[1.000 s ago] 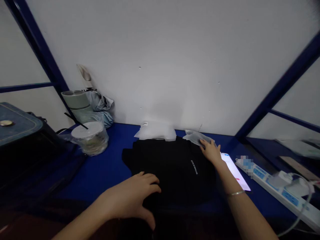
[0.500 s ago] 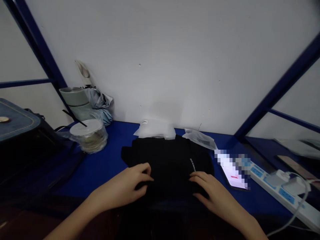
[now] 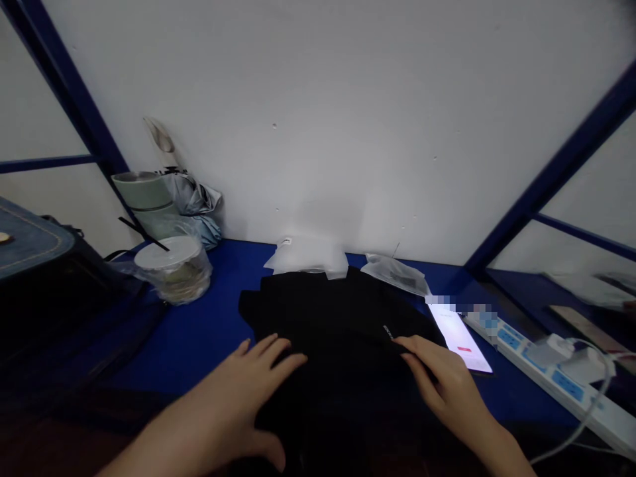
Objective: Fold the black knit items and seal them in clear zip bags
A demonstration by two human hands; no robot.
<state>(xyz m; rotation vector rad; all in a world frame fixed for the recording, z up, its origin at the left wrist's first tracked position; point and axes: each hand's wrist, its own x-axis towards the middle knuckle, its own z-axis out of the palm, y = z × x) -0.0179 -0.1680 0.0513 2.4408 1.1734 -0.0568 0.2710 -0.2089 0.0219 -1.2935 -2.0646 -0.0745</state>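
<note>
A piece of black fabric [image 3: 318,308], perhaps a folded garment, lies in front of me with small white lettering near its right side. My right hand [image 3: 440,374] pinches the fabric beside the lettering, thumb below and fingers above. Over its lower left part is my left hand [image 3: 248,391], open, with the thumb spread well away from the fingers. Whether the left fingertips touch the fabric I cannot tell. The cloth's near edge merges with the dark area below.
Behind the fabric lie a white plastic pouch [image 3: 308,255] and a clear bag [image 3: 395,273]. A lit phone [image 3: 462,338] and a white power strip [image 3: 541,371] are on the right. Leftward stand a lidded cup [image 3: 173,271], an umbrella [image 3: 199,199], a green tumbler [image 3: 144,199] and a denim bag [image 3: 30,238].
My right hand has closed on the fabric and pulled it slightly right, creasing the lettering and covering the phone's near left edge. My left hand has come nearer and spread its thumb.
</note>
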